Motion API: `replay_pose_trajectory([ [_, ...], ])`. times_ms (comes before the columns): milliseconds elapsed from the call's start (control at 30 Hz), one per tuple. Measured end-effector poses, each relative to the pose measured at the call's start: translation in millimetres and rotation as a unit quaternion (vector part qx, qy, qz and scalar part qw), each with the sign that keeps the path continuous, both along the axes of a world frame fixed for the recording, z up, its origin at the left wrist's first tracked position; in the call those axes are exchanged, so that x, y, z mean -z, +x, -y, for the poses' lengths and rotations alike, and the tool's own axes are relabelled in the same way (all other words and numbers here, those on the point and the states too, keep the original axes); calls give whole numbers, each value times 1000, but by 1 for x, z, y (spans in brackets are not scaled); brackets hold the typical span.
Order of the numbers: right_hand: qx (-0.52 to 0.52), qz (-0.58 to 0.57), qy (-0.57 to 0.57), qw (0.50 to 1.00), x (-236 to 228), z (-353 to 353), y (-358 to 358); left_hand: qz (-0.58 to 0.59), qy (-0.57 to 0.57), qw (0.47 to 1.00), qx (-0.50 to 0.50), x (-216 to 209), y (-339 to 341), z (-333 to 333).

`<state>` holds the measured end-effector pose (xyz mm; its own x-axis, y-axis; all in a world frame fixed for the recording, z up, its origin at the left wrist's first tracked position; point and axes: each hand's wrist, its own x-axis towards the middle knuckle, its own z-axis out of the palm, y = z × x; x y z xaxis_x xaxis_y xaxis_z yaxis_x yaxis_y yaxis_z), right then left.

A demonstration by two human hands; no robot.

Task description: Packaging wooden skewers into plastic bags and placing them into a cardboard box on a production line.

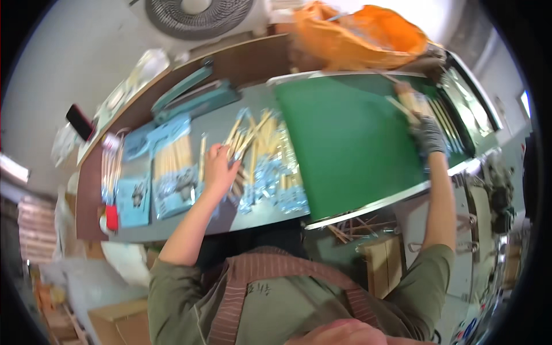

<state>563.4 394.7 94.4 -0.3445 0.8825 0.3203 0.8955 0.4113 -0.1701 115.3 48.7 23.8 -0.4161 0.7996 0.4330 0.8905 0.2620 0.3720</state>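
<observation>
The bare left hand (220,167) grips pale wooden sticks (253,141); the gloved right hand (428,133) pinches another stick (401,106).

One head-worn fisheye view looks steeply down, close over the tilted worktable (356,144).

Loose sticks (253,138) lie under left hand (220,167) fingers, packets (172,167) left of them, mat (351,138) right, right hand (428,132) at mat's far right edge.
</observation>
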Motion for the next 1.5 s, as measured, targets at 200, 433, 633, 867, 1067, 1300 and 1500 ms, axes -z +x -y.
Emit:
replay_pose_trajectory([
  [200,-70,-48,134,987,-1,19,1,2,31,999,-17,-10,-17,-4],
  [433,-180,-244,5,953,-22,223,-102,-100,-43,950,292,-36,-3,-49],
  [633,-195,-337,-148,909,-30,314,-134,-91,-50,920,378,-145,99,6],
  [867,-119,-427,-183,878,6,370,-118,-80,-343,882,314,-70,47,38],
  [1067,-157,-337,-161,914,29,394,-178,207,-288,762,542,-30,102,82],
  [1300,-10,-72,-12,997,99,279,-275,191,48,980,-7,-3,-51,25],
  [1500,129,-92,-164,974,84,254,-303,186,-168,961,-118,-8,-20,-23],
])
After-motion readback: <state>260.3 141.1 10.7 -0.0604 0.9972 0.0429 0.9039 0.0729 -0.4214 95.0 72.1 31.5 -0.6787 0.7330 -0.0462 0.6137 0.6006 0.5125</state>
